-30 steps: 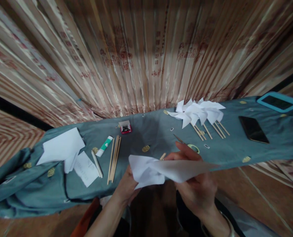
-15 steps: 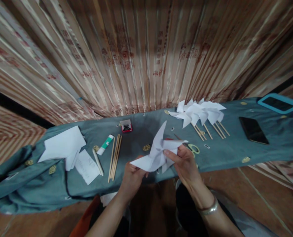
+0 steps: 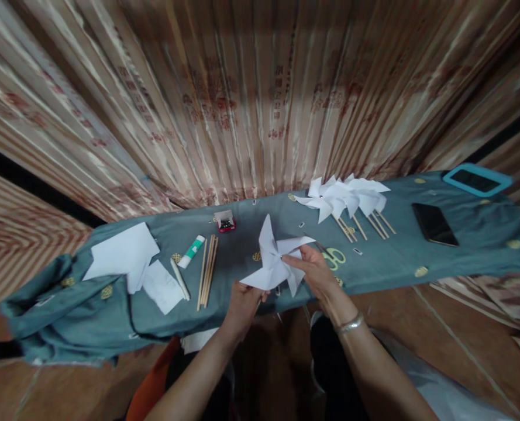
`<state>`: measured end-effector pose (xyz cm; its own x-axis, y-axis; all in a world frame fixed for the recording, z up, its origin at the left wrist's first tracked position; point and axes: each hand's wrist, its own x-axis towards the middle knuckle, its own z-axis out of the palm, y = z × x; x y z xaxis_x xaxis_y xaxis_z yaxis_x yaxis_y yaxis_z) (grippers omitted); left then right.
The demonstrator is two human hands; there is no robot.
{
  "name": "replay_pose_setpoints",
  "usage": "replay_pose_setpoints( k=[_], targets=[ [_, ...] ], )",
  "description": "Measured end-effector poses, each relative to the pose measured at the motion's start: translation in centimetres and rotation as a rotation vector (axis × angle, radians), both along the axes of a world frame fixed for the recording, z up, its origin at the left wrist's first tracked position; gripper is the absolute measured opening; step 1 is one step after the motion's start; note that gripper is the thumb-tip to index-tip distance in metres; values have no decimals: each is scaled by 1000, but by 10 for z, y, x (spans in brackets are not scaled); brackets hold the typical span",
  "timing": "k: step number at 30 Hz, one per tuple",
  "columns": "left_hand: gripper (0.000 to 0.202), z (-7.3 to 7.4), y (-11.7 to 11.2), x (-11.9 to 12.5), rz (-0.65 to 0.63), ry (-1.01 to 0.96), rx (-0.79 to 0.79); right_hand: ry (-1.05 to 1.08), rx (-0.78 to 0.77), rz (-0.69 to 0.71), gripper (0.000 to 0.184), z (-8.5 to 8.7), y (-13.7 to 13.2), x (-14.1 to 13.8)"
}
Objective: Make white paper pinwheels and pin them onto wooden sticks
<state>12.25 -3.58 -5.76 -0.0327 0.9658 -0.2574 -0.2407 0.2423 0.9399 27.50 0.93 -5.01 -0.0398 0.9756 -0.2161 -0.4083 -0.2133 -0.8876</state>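
A white paper pinwheel is held up over the front edge of the table, its folded blades spread. My left hand grips it from below at the lower left blade; some of its fingers are hidden behind the paper. My right hand closes on its right side, with a finger or thumb laid at the centre, where a small dark dot shows. Just beyond my right hand lie scissors with pale green handles. To the left of my left hand are several wooden sticks.
A small red box with dark bits inside stands behind the sticks. Leftward lie a glue stick, a pale pen-like stick and white paper sheets. Several pinwheels on sticks, a black phone and a blue-framed tablet are rightward.
The pinwheel has turned to face me more squarely, its blades more spread. My right hand's finger has come onto its centre. The whole view has shifted slightly.
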Motion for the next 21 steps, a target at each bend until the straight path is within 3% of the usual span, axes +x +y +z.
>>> replay_pose_setpoints(
  k=[4, 9, 15, 21],
  targets=[
    [7, -1, -2, 3, 97, -103, -81, -131, 53, 91, 49, -4, 9, 2],
    [7, -3, -19, 3, 189, -192, -165, -432, 142, 332, 43, -3, 21, 0],
    [11, -22, -51, 8, 272, -332, -273, -638, 136, 596, 27, -6, 30, -14],
    [7, -38, -60, 17, 298, -460, -359, -933, 144, 783, 22, -12, 42, -18]
  ],
)
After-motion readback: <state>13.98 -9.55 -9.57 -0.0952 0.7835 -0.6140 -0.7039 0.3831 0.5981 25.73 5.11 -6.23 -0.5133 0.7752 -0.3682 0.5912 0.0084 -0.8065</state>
